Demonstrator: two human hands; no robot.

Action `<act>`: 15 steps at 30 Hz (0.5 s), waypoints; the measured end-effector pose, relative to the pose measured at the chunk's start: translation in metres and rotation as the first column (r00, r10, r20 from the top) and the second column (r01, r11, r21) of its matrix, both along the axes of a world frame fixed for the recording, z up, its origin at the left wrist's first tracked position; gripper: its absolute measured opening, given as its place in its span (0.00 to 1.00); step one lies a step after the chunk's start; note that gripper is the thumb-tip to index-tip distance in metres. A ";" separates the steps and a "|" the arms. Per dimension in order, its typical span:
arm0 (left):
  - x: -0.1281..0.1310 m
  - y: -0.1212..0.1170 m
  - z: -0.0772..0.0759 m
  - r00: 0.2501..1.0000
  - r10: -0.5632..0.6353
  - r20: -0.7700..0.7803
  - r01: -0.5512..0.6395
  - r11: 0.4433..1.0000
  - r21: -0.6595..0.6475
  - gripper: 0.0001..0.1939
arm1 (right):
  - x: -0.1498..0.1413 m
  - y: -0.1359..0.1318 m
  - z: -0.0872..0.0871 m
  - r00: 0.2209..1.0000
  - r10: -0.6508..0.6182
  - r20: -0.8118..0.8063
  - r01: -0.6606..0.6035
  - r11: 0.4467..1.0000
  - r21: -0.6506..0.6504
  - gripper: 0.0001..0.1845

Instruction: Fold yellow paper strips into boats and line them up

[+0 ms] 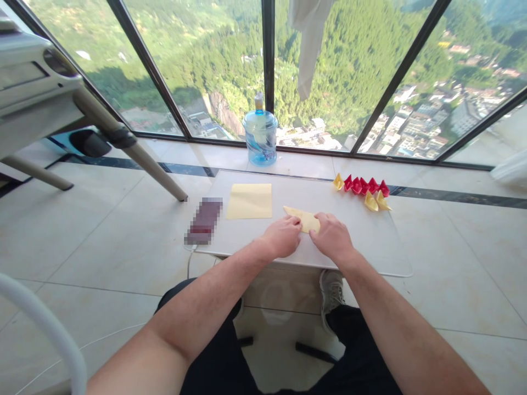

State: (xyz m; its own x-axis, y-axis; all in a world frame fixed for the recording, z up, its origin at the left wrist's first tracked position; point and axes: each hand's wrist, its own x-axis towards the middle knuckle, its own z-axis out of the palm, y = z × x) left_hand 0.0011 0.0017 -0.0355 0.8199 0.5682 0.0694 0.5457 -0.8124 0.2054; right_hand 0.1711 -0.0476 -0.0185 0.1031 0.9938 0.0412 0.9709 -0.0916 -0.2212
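Observation:
A folded piece of yellow paper [309,222] lies on the low white table [255,241], between my two hands. My left hand [285,236] has its fingers curled together at the paper's left part, pressing on it. On the paper's right end, my right hand [331,235] holds the edge with thumb and fingers. A flat sheet of yellow paper [249,201] rests to the left, beyond my left hand. At the table's far right stand small folded paper pieces: several red ones [361,185] in a row and a few yellow ones [371,201].
A phone [203,221], blurred out, lies at the table's left edge with a white cable [189,262]. Behind the table a blue water jug [260,137] stands by the window. A metal-legged piece of furniture [152,170] is at the left. My shoe [331,296] is beneath the table's front edge.

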 end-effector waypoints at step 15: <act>0.005 -0.014 0.000 0.996 0.088 -0.017 -0.088 0.996 -0.012 0.25 | 0.016 0.023 -0.013 0.468 -0.383 -0.796 0.537 0.839 -0.088 0.28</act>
State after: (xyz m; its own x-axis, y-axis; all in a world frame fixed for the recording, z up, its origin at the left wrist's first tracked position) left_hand 0.0062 -0.0122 -0.0356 0.7679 0.6388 0.0488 0.6181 -0.7588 0.2054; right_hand 0.1867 -0.0242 -0.0314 0.6107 0.7784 -0.1454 0.2500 -0.3637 -0.8973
